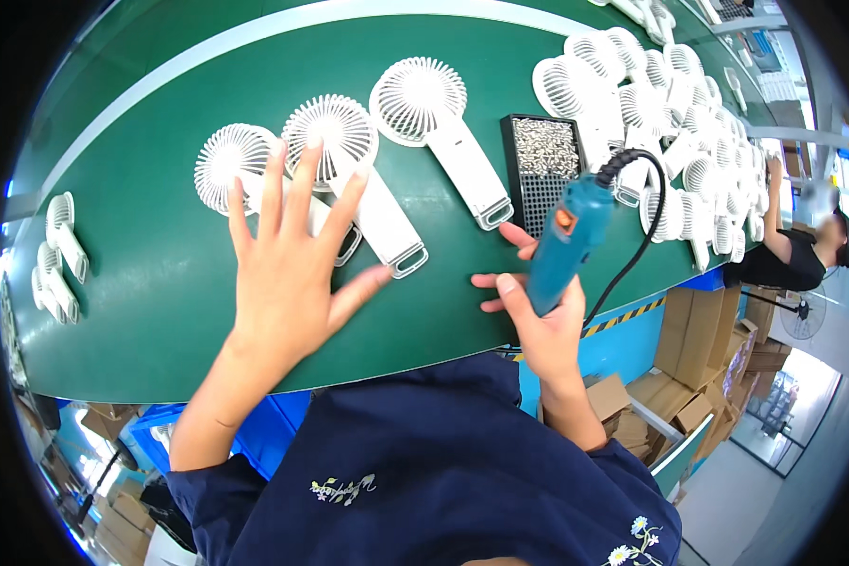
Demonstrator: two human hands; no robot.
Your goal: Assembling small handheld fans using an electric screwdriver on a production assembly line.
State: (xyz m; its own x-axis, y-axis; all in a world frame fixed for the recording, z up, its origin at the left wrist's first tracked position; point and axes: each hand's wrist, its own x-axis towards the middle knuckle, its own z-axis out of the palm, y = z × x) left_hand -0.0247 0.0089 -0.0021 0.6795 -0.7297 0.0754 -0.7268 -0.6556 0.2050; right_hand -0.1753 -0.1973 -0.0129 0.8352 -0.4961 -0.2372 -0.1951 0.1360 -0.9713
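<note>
My left hand (288,274) is spread flat with fingers apart, over the left handheld fan (231,160) and partly over the middle fan (387,226). Both are white with round slatted heads; the left one's handle is mostly hidden under my hand. A third white fan (467,170) lies at an angle to their right, touched by neither hand. My right hand (552,340) grips a teal electric screwdriver (571,241) with an orange switch, its thumb around the body and several fingers stretched out. The screwdriver's cord end points away from me; its tip is hidden.
A black tray (510,156) of small metal screws sits beside the screwdriver. Many white fans (693,141) are heaped at the right, and several (61,245) lie at the far left. The black cord (653,226) loops over the table edge. Another person (802,250) stands at the far right.
</note>
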